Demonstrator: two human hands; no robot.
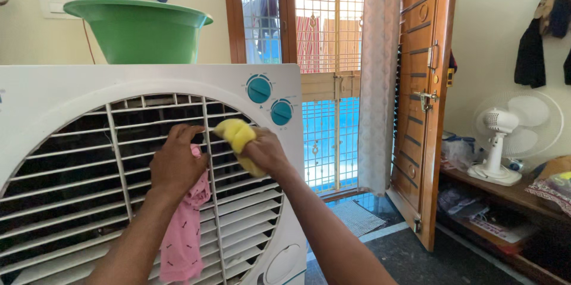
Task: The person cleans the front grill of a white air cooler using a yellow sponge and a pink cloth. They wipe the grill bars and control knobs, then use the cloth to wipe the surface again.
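Both bare forearms are being extended up from the bottom edge of the view, converging toward the middle. The left hand (176, 163) is being held with its back toward the camera, the wrist kept straight, the fingers (185, 132) being curled forward and closed in a grip. The right hand (264, 151) is being held just beside it, slightly higher, the wrist being bent a little, its fingers closed in a grasp and mostly hidden from view.
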